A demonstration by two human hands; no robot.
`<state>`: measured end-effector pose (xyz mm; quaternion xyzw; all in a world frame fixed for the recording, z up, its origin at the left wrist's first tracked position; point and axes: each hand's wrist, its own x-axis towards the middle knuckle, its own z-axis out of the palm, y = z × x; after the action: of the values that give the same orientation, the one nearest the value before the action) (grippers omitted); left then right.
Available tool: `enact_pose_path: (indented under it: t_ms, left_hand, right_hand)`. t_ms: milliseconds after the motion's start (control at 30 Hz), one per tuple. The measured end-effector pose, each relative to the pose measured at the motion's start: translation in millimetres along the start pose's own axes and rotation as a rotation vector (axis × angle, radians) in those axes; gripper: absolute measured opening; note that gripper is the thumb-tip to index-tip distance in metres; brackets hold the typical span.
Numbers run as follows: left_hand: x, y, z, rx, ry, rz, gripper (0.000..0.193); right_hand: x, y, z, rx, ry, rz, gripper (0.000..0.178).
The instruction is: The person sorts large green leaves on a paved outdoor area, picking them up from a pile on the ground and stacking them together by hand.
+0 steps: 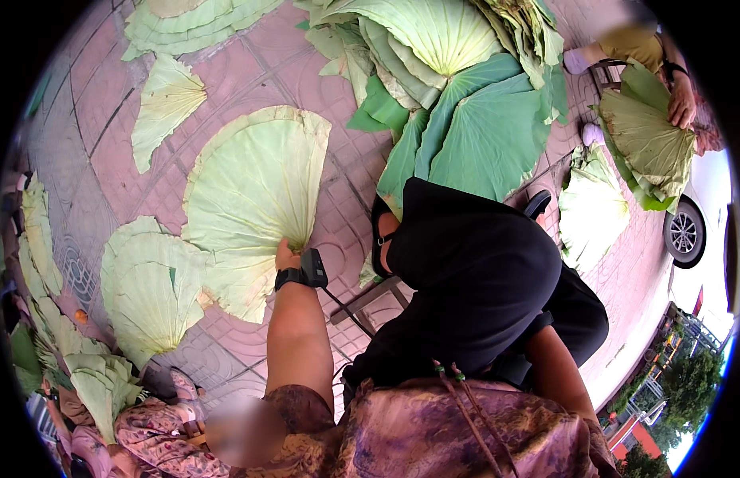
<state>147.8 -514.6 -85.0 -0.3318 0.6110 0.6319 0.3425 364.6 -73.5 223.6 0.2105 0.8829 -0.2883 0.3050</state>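
Pale green and veined, the fan-shaped leaf [254, 183] is pinched in the left grip [287, 256]; right grip hidden.

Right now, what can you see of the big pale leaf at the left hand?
The leaf is large, pale green, fan-shaped and dry-looking, with veins spreading from near the left hand, which touches it there. Its rim is browned in places. It spreads over pink paving; whether it rests flat is unclear. At lower left, it meets another pale leaf in view.
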Motion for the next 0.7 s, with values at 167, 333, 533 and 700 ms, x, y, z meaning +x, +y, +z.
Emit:
enact_pose_path:
  t_ms: [167,333,533,700]
  left_hand:
    - [-26.5,69.5,26.4,-0.803,0.273,-0.445,0.031]
    - [-88.0,159.8,49.9,-0.799,0.281,-0.222,0.027]
    - [-199.7,286.2,90.0,-0.812,-0.098,0.142,0.015]
    - [-319.9,360.7,168.0,-0.59,-0.409,0.437,0.019]
  right_hand:
    - [11.5,3.6,5.1,-0.036,0.04,-0.045,0.029]
    - [23.4,-11.7,-2.5,-0.158,0.019,-0.07,0.028]
    - [19.4,-39.7,-32.0,-0.019,0.143,-0.089,0.028]
    - [-5.4,-63.5,-68.2,0.272,0.453,-0.299,0.032]
